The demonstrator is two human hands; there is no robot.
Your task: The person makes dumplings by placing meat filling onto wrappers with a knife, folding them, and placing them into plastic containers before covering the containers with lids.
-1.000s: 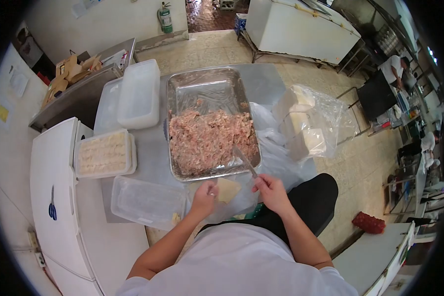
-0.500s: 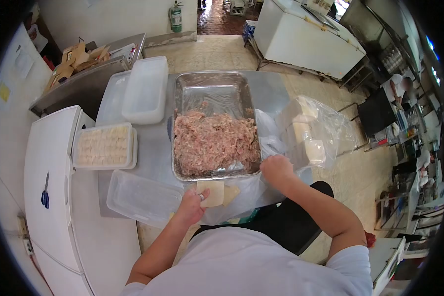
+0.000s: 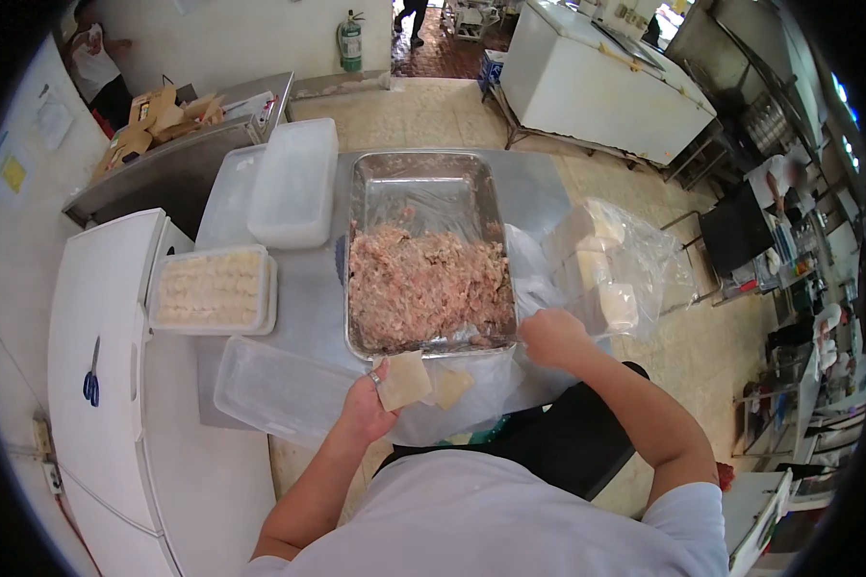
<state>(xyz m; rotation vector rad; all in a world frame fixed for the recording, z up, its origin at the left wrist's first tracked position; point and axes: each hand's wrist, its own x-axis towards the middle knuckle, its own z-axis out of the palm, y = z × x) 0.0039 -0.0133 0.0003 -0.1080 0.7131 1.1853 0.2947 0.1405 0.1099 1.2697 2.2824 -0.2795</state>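
My left hand (image 3: 364, 412) is closed on a square dough wrapper (image 3: 404, 381) in front of the tray; a ring shows on one finger. Just right of it, another dough wrapper (image 3: 452, 387) lies on clear plastic. Ground meat filling (image 3: 428, 288) covers the near part of a deep metal tray (image 3: 356, 183). By the tray's near right corner is my right hand (image 3: 555, 338), its fingers curled; whatever they hold is hidden. Stacks of pale wrappers (image 3: 618, 306) sit in a clear plastic bag to the right.
A plastic container (image 3: 212, 290) of packed dumplings stands at the left. Nearer me lies an empty-looking clear container (image 3: 279, 389), with stacked containers (image 3: 293, 183) behind. Scissors (image 3: 91, 380) rest on the white fridge (image 3: 96, 288). A chest freezer (image 3: 587, 91) and other people are farther off.
The wrapper in my left hand has tilted and shifted slightly left, apart from the one beside it. My right hand stays by the tray corner. A person at upper left shows more.
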